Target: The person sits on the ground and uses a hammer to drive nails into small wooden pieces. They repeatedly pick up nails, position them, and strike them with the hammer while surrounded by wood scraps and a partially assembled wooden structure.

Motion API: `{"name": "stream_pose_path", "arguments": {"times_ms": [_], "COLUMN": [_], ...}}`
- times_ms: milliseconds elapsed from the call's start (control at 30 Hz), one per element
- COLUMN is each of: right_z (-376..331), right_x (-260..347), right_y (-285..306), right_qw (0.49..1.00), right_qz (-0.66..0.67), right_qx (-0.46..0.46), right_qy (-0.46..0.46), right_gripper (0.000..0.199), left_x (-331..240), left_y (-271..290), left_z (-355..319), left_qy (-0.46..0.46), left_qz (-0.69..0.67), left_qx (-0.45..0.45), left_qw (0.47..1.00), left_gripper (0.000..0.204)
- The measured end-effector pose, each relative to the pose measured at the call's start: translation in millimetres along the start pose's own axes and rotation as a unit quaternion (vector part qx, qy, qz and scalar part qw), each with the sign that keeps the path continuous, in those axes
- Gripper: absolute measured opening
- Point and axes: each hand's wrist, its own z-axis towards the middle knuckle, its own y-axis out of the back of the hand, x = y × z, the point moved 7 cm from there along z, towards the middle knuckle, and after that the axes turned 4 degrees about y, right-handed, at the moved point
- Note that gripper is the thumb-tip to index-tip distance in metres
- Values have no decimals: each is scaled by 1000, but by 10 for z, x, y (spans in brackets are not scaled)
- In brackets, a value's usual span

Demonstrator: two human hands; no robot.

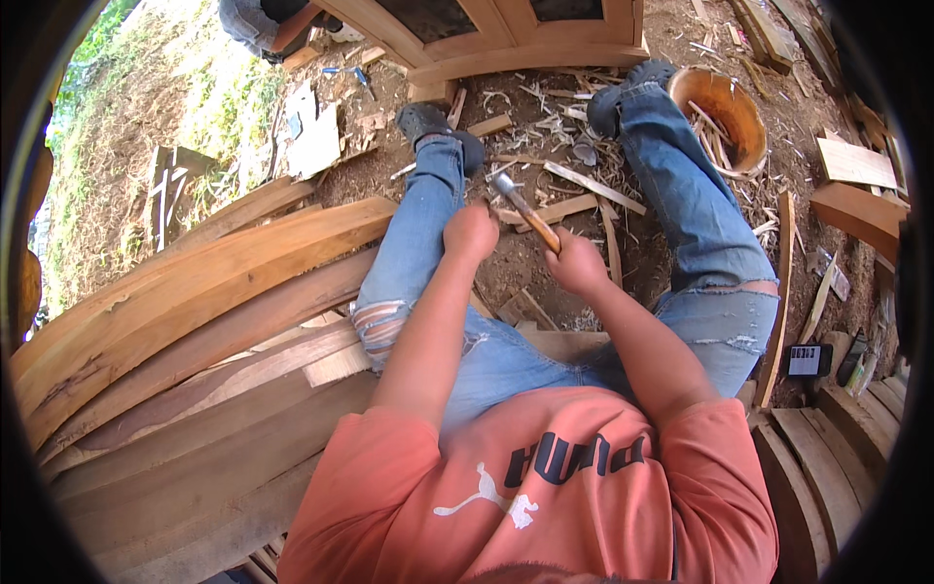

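Note:
My right hand is wrapped round the wooden handle of a hammer, whose metal head points away from me, up and to the left. The head is close to my left hand, which is closed in front of my left knee. Whatever its fingers hold, if anything, is too small or hidden to make out. Both hands are above the ground between my legs, over wood offcuts and shavings.
Ahead stands a framed wooden panel with dark insets. A round wooden tub with scraps is beside my right foot. Long planks lie at left, a phone at right. Another person is at far left, near a blue-handled tool.

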Motion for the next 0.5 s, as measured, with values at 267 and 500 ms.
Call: {"name": "stream_pose_path", "arguments": {"times_ms": [267,500], "right_z": [157,96], "right_x": [-413,-577], "right_y": [-171,-255], "right_qw": [1000,999], "right_qz": [1,-6], "right_qx": [4,25], "right_qy": [-24,-43], "right_gripper": [31,34], "left_x": [-74,-50], "left_y": [0,-79], "left_z": [-10,39], "left_qy": [-7,-27], "left_qz": [9,3], "left_qx": [9,1], "left_qw": [1000,1000], "left_gripper": [27,27]}}
